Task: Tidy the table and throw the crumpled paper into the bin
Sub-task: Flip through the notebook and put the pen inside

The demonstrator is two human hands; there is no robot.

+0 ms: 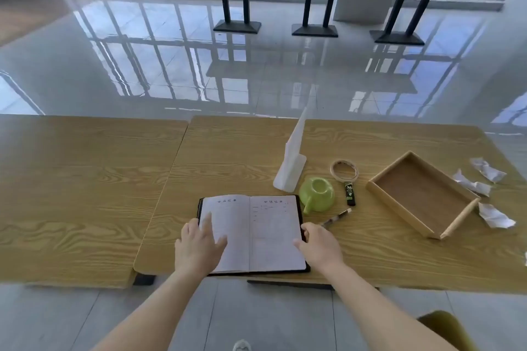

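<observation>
An open black-covered notebook [256, 228] lies near the front edge of the wooden table [85, 179]. My left hand [196, 248] rests with spread fingers on its left page. My right hand [319, 245] grips the notebook's right edge. Three crumpled pieces of white paper [496, 215] [472, 184] [487, 169] lie at the far right, beside an empty wooden tray [445, 234]. No bin is in view.
A green cup [317, 194] lies upside down behind the notebook, next to a white paper stand [291, 168], a tape roll [344, 170], a black USB stick [350, 194] and a pen [336, 216]. A yellow-green chair [447, 328] stands at the lower right.
</observation>
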